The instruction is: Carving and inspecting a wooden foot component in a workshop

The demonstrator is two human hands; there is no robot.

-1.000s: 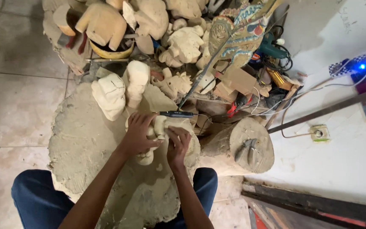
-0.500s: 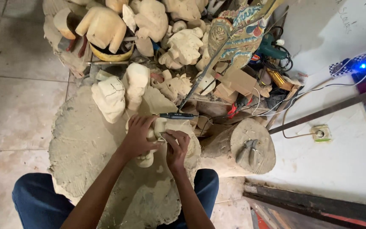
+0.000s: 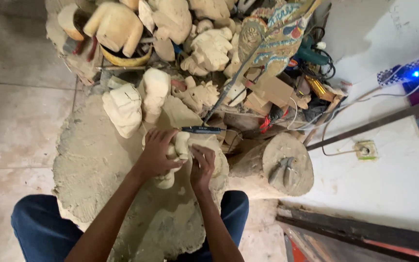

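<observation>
Left hand (image 3: 156, 151) grips the pale wooden carving (image 3: 176, 151) on the dusty surface (image 3: 93, 165), right hand (image 3: 202, 167) pinching its edge, dark tool (image 3: 201, 129) just beyond

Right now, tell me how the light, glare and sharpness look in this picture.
Head view: soft, even light, faint shadows; the blue lamp flares at the right edge; the left hand, right hand and pale carving look slightly soft; edges bow with wide-angle distortion.
</observation>
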